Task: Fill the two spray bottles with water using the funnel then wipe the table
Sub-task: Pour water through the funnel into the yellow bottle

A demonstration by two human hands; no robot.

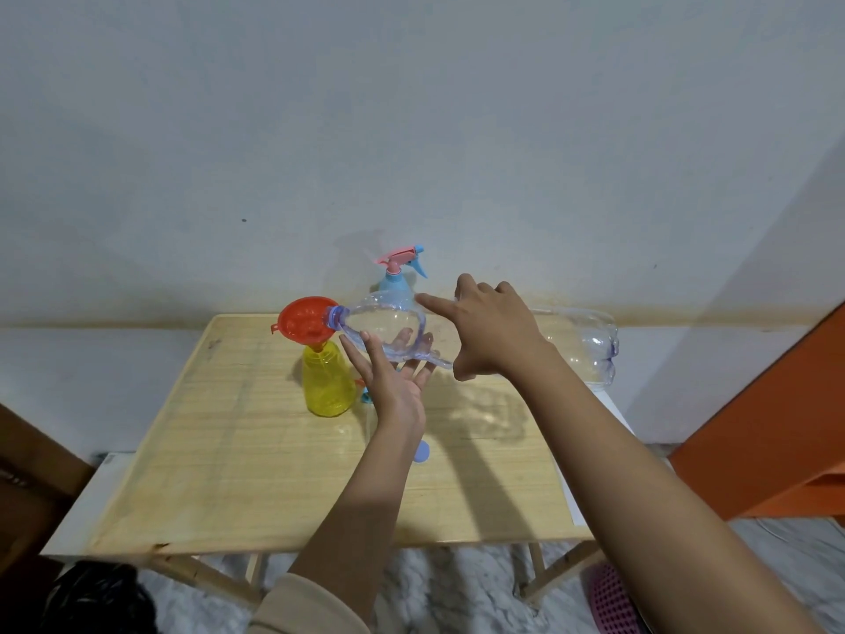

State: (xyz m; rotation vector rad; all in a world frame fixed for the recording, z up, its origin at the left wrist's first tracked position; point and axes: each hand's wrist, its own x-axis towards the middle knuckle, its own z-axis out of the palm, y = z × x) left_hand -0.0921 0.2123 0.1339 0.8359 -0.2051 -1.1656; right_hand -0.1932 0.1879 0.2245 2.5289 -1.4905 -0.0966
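Tabletop (219, 450) lies bare across its near and left parts, so I see free room there up to the front edge. The yellow spray bottle (327, 382) stands past the centre with the red funnel (304, 322) in its neck; the blue spray bottle (395, 279) stands near the far edge by the wall. My left hand (395, 382) spreads flat under the tilted clear water bottle (388, 329), whose mouth rests in the funnel. My right hand (491, 331) wraps its body.
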